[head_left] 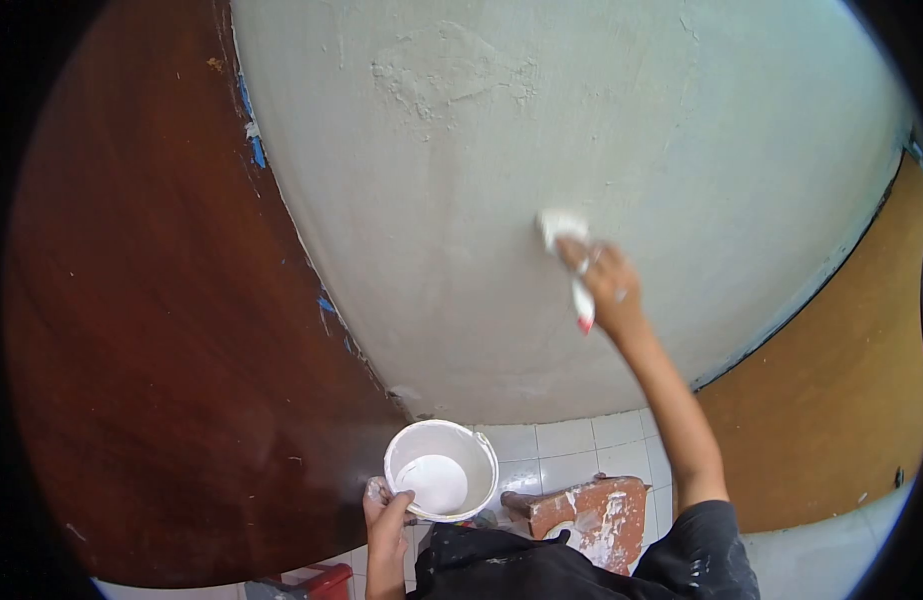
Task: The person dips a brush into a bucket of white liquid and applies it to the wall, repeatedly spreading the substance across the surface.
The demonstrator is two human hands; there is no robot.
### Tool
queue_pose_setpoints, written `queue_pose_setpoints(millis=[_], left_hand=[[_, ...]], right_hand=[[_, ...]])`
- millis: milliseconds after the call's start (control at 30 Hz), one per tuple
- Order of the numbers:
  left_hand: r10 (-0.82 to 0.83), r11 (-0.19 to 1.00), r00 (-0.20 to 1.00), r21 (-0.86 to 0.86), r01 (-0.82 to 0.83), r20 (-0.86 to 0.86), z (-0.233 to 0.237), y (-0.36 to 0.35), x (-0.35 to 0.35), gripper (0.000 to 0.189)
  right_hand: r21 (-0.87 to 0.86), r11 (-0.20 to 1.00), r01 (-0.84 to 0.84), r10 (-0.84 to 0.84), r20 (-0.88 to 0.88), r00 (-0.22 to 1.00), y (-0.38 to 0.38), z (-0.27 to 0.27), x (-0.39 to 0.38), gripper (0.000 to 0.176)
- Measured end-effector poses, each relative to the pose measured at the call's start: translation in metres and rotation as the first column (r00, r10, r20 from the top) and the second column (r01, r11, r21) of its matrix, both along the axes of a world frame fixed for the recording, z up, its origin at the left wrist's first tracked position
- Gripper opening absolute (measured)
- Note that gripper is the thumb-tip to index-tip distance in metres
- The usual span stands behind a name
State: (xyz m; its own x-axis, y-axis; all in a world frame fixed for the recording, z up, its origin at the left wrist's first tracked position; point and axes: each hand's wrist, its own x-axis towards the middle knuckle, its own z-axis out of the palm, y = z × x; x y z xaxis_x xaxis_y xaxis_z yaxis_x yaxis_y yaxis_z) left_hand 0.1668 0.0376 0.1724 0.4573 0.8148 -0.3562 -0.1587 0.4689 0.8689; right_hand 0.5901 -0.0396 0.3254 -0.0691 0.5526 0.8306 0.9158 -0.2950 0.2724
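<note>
- Pale grey-green plaster wall [622, 110], matte and faintly grainy, with a rough, lumpy patch [452, 70] near its top edge.
- The right hand [607, 280] is raised to the wall, fingers wrapped round a putty knife [561, 227]. Its flat, white-smeared blade lies against the plaster near the wall's middle, and the handle ends in a red tip.
- The left hand [387, 510] has its fingers closed on the rim of a round white bucket [485, 452], low by the wall's bottom edge. The bucket holds smooth white paste [437, 482], probably filler.
- A glossy, dark red-brown wooden door [162, 350] meets the wall's left edge, where blue tape scraps [254, 140] cling.
- Below are white floor tiles [572, 440] and a paint-spattered reddish stool [597, 510].
</note>
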Motion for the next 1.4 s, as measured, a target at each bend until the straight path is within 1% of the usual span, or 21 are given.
queue_pose_setpoints(millis=[67, 200, 267, 333, 400, 500, 533, 600, 700, 767, 833, 867, 933, 1000, 1033, 1100, 1167, 1233, 1333, 1367, 1400], left_hand=[[0.000, 1.000, 1.000, -0.001, 0.000, -0.015, 0.001, 0.000, -0.003, 0.023], [-0.007, 1.000, 1.000, 0.027, 0.008, -0.027, -0.001, 0.005, -0.007, 0.022], [-0.010, 1.000, 1.000, 0.022, 0.011, -0.023, 0.004, 0.005, -0.007, 0.022], [-0.017, 1.000, 1.000, 0.001, 0.017, -0.024, 0.009, 0.005, -0.007, 0.022], [-0.022, 0.999, 1.000, 0.030, 0.022, -0.019, -0.003, 0.008, -0.009, 0.021], [-0.035, 0.999, 0.999, 0.040, 0.035, -0.007, -0.007, 0.007, -0.009, 0.021], [-0.041, 0.998, 0.999, 0.039, 0.041, -0.002, -0.006, 0.007, -0.009, 0.021], [-0.035, 0.999, 0.999, 0.026, 0.035, 0.003, -0.003, 0.006, -0.007, 0.022], [-0.026, 0.999, 1.000, 0.019, 0.026, 0.002, -0.003, 0.005, -0.006, 0.022], [-0.032, 0.999, 0.999, 0.016, 0.032, -0.006, 0.003, 0.005, -0.006, 0.022], [-0.034, 0.999, 0.999, 0.014, 0.034, -0.001, 0.016, 0.005, 0.000, 0.021], [-0.042, 0.999, 0.999, 0.027, 0.043, -0.034, 0.013, 0.006, -0.001, 0.025], [-0.043, 0.999, 0.999, 0.029, 0.043, -0.013, 0.011, 0.010, 0.000, 0.025], [-0.042, 0.999, 0.999, 0.029, 0.042, -0.007, 0.010, 0.010, 0.005, 0.026], [-0.039, 0.999, 0.999, 0.032, 0.039, -0.009, 0.011, 0.011, 0.009, 0.026], [-0.040, 0.998, 0.999, 0.039, 0.041, -0.012, 0.006, 0.012, 0.010, 0.026], [-0.054, 0.997, 0.999, 0.054, 0.055, -0.005, -0.005, 0.015, 0.013, 0.027], [-0.024, 0.998, 1.000, 0.057, 0.023, 0.005, -0.001, 0.011, 0.018, 0.025], [-0.009, 0.999, 0.999, 0.044, 0.007, 0.031, 0.014, 0.006, 0.021, 0.023], [-0.009, 0.999, 0.999, 0.033, 0.008, 0.037, 0.020, 0.003, 0.020, 0.023], [-0.007, 1.000, 0.999, 0.028, 0.005, 0.040, 0.024, 0.001, 0.022, 0.022]], right_hand=[[-0.110, 0.994, -0.017, 0.005, -0.108, 0.994, -0.006, -0.071, -0.008, 0.056], [-0.258, 0.964, -0.062, -0.006, -0.254, 0.967, -0.015, -0.077, -0.005, 0.053], [-0.108, 0.983, -0.146, 0.111, -0.275, 0.955, -0.017, -0.027, 0.006, 0.051], [0.042, 0.987, -0.153, 0.158, -0.162, 0.974, -0.017, 0.032, 0.014, 0.048], [0.174, 0.978, -0.117, 0.128, -0.053, 0.990, -0.015, 0.089, 0.009, 0.047], [0.266, 0.964, -0.025, 0.034, -0.029, 0.999, -0.009, 0.106, 0.010, 0.047], [0.248, 0.967, -0.049, 0.047, 0.016, 0.999, -0.010, 0.094, 0.011, 0.053], [0.153, 0.988, -0.023, 0.037, -0.092, 0.995, -0.008, 0.038, 0.006, 0.063], [-0.036, 0.997, -0.067, 0.056, -0.236, 0.970, -0.010, -0.053, -0.008, 0.056], [-0.112, 0.989, -0.094, 0.054, -0.317, 0.947, -0.016, -0.060, -0.007, 0.052], [-0.116, 0.987, -0.114, 0.071, -0.327, 0.942, -0.022, -0.037, 0.007, 0.049], [-0.033, 0.984, -0.173, 0.156, -0.288, 0.945, -0.025, -0.015, 0.021, 0.044], [0.002, 0.998, -0.066, 0.065, -0.145, 0.987, -0.031, 0.059, 0.027, 0.040], [0.157, 0.986, -0.062, 0.059, 0.025, 0.998, -0.033, 0.129, 0.040, 0.037], [0.218, 0.975, -0.054, 0.044, 0.051, 0.998, -0.036, 0.163, 0.037, 0.036], [0.338, 0.939, -0.068, 0.027, 0.126, 0.992, -0.035, 0.201, 0.041, 0.033], [0.320, 0.947, -0.014, -0.044, 0.175, 0.984, -0.038, 0.190, 0.044, 0.039], [0.187, 0.982, 0.039, -0.064, 0.130, 0.989, -0.037, 0.139, 0.041, 0.047], [-0.037, 0.998, -0.045, 0.043, -0.063, 0.997, -0.036, 0.045, 0.025, 0.051], [-0.107, 0.992, -0.068, 0.051, -0.155, 0.987, -0.038, 0.032, 0.018, 0.049], [-0.118, 0.989, -0.089, 0.068, -0.172, 0.983, -0.040, 0.038, 0.021, 0.047]])
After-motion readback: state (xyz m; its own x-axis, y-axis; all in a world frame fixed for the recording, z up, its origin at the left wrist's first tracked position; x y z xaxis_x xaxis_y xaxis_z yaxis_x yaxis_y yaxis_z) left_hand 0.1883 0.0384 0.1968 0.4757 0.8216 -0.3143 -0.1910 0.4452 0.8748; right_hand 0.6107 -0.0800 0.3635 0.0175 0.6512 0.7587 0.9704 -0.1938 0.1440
